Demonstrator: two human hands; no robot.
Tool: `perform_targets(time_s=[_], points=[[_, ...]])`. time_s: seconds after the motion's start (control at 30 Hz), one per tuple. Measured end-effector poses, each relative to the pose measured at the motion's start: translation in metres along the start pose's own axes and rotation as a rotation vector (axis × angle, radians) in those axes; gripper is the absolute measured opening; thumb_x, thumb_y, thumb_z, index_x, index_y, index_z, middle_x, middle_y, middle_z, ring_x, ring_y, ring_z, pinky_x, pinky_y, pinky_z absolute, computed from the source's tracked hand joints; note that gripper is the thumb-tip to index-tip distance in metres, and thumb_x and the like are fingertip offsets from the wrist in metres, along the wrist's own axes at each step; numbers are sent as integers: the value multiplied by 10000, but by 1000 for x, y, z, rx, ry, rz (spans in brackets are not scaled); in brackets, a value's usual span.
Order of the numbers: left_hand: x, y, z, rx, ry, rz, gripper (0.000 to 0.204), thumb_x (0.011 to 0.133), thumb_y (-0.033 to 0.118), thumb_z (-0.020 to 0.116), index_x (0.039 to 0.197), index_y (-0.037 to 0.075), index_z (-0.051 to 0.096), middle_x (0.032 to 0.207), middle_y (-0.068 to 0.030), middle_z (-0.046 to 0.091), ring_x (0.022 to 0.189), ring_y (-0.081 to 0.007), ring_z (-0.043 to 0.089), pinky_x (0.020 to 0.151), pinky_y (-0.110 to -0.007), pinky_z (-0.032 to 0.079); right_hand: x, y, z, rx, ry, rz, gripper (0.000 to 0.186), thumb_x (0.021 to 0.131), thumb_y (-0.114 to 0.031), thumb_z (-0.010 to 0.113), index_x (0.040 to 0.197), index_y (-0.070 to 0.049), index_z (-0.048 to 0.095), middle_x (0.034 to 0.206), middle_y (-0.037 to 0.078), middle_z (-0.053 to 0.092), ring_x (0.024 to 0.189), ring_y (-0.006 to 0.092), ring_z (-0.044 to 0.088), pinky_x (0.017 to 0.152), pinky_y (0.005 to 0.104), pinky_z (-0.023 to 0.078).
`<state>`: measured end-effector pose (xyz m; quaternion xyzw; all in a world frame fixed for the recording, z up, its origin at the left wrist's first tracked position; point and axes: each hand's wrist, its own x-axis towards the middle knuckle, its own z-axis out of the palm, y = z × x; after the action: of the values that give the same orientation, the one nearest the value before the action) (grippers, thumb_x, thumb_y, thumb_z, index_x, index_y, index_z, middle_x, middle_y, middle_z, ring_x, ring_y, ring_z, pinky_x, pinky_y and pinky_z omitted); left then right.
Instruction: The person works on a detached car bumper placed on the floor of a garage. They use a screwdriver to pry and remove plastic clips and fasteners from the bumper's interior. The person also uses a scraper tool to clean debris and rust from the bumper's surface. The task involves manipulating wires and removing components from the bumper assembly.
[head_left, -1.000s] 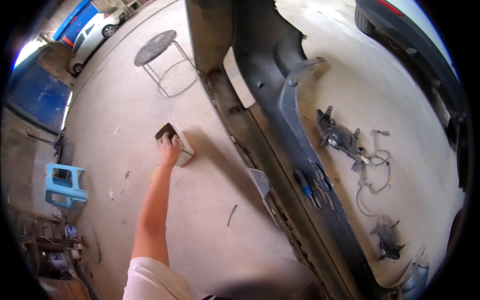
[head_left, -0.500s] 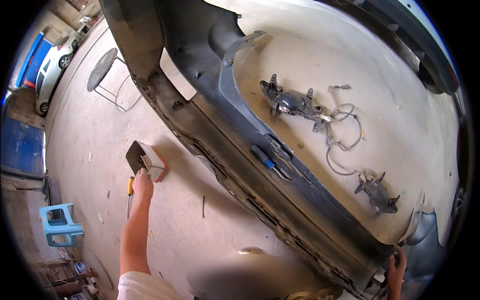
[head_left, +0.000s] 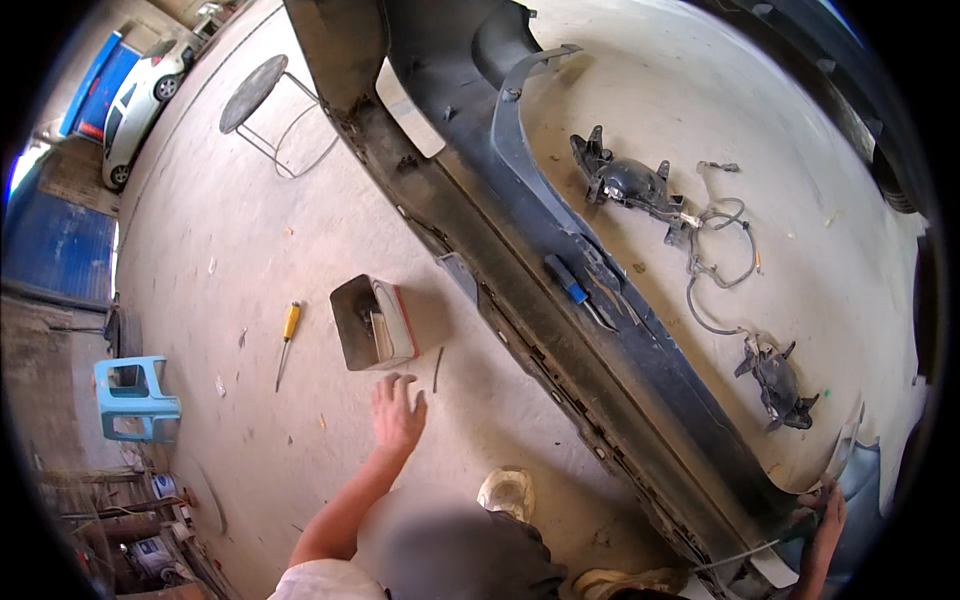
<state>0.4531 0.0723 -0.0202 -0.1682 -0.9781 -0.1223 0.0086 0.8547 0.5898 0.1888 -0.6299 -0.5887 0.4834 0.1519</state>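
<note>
A long black car bumper cover (head_left: pixel 560 330) lies diagonally across the floor. At its near right end, my right hand (head_left: pixel 826 515) has its fingers closed around the edge, and the wrist is partly cut off by the dark rim. My left hand (head_left: pixel 398 412) is empty, fingers bent and apart, just on the near side of an open box (head_left: pixel 400 318) with pale walls, a red edge and small things inside. A screwdriver with a yellow handle (head_left: pixel 291 322) lies left of the box. Another tool with a blue handle (head_left: pixel 567 279) rests on the bumper cover.
Two black lamp units (head_left: pixel 635 185) joined by a cable (head_left: pixel 705 318) lie beyond the bumper cover. A round stool (head_left: pixel 253 93) stands at the far left, a light-blue plastic stool (head_left: pixel 138 400) nearer. A thin dark strip (head_left: pixel 438 370) lies by the box. My shoe (head_left: pixel 508 493) shows below.
My left hand has come away from the box opening toward me, its fingers now spread. The right hand stays at the bumper cover's end. The whole view has shifted.
</note>
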Motion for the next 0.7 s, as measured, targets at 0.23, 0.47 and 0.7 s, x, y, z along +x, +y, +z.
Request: perform_targets(time_s=[0.23, 0.47, 0.7], points=[[23, -35, 69, -150, -278, -288, 308, 874, 295, 625, 1008, 23, 569, 937, -210, 611, 882, -415, 598, 748, -497, 467, 16, 25, 1, -86, 17, 62, 452, 995, -494, 466, 1037, -55, 564, 735, 69, 605, 587, 155, 594, 503, 265, 468], [31, -6, 54, -492, -626, -192, 252, 968, 180, 491, 1160, 19, 518, 720, -121, 646, 626, -198, 612, 584, -356, 488, -11, 18, -9, -7, 138, 248, 482, 1005, -471, 463, 999, -32, 660, 910, 59, 643, 683, 136, 606, 554, 285, 474], [-6, 32, 67, -750, -1027, -113, 222, 967, 156, 465, 1072, -22, 546, 653, -39, 606, 554, -107, 548, 532, -260, 434, -74, 8, -63, 215, 368, 302, 544, 1013, -484, 440, 1188, 3, 606, 927, 90, 665, 712, 167, 660, 590, 253, 495]])
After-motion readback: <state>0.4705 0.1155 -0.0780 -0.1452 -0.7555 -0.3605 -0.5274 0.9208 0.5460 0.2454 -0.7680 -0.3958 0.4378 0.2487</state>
